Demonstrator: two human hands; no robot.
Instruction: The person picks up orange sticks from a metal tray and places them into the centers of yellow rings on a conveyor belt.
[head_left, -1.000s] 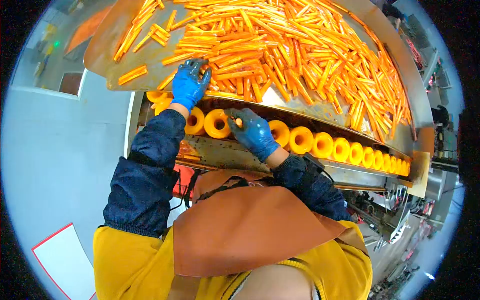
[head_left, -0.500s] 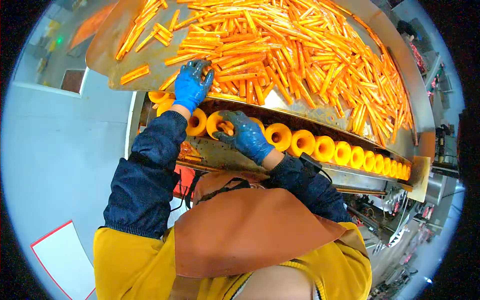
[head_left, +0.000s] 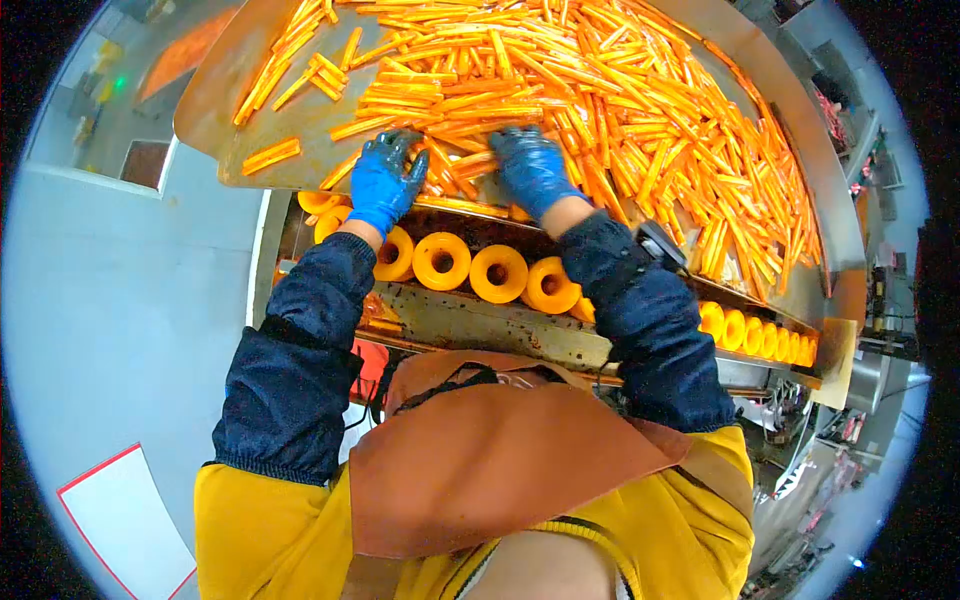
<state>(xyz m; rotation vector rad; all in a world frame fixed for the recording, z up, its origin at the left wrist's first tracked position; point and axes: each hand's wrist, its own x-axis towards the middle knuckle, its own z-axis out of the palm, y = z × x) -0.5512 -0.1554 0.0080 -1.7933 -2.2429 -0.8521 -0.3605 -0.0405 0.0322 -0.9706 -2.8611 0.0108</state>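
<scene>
Many orange-coated sticks lie heaped on a metal tray. My left hand, in a blue glove with dark stained fingers, rests at the tray's near edge beside the sticks, its thumb and fingers apart. Further right, my right hand, gloved the same way, reaches onto the near side of the pile with its fingers on or among the sticks; whether it grips any is hidden. Below the tray edge runs a row of orange funnel-shaped cups, partly covered by my right forearm.
The tray's bare metal shows at the left end. Under the cups is a stained metal ledge with a few sticks at its left. A tan board stands at the right end, with machinery beyond.
My right hand has moved up and right, from a cup in the row to the pile of sticks. My left hand has barely shifted.
</scene>
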